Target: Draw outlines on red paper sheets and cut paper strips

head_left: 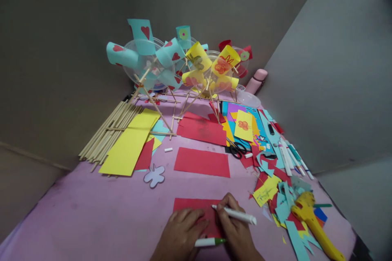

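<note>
pink table cover (92, 216) spreads beneath both hands and well past them. ahead of the left hand, off to its left, a turquoise paper wheel (147, 63) stands on stick legs. right of the right hand lies a yellow glue gun (317, 224) among scraps. the left hand (183, 230) is laid out with loosely bent fingers, closed around nothing that shows; the right hand (232, 222) grips a white marker (237, 214). the task's red card (211, 218) lies under the left fingers and the marker's slim end; i cannot tell whether that tip touches. a green-ended marker (210, 242) sits against the left hand, between the two.

for tidy lines, i'd press the card flat just beside the stroke, keep those fingers clear of wet ink, draw lightly, and slide the spare marker aside so it can't roll.
</note>
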Motion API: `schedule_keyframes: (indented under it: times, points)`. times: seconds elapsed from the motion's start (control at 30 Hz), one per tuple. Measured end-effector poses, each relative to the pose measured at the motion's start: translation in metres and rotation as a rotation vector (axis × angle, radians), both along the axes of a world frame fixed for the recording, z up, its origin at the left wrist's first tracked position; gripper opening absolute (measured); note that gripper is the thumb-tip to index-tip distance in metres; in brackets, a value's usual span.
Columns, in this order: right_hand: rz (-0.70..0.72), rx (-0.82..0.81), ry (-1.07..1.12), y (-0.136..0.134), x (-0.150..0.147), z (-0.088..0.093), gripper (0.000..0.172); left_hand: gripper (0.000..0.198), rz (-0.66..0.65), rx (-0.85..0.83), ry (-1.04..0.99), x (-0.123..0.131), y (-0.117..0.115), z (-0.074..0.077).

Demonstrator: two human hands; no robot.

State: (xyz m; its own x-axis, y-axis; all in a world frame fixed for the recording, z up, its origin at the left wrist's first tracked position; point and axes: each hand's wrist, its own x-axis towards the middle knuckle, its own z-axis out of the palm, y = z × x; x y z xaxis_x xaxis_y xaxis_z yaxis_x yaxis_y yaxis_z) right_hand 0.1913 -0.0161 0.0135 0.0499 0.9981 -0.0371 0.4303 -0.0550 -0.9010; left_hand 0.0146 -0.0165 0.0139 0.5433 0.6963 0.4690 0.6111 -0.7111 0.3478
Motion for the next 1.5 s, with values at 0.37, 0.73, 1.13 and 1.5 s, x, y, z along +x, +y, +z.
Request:
schedule_keyframes:
  times: [0.37, 0.73, 1.13, 1.5]
  points:
    - [-0.058, -0.038, 0.149, -0.003, 0.003, -0.008, 0.028, 0.021, -0.004, -0.008, 0.006, -0.001, -0.001, 0.000]
    - [0.042, 0.057, 0.051, -0.003, -0.003, -0.007, 0.024, 0.023, -0.012, 0.003, -0.001, 0.000, 0.001, 0.001]
    - [0.104, 0.056, -0.010, 0.001, -0.004, 0.001, 0.023, 0.023, -0.027, -0.029, 0.013, 0.000, 0.001, -0.002]
    - [0.049, 0.034, 0.087, -0.001, -0.002, -0.003, 0.026, 0.021, -0.020, -0.060, 0.026, -0.002, -0.001, -0.001]
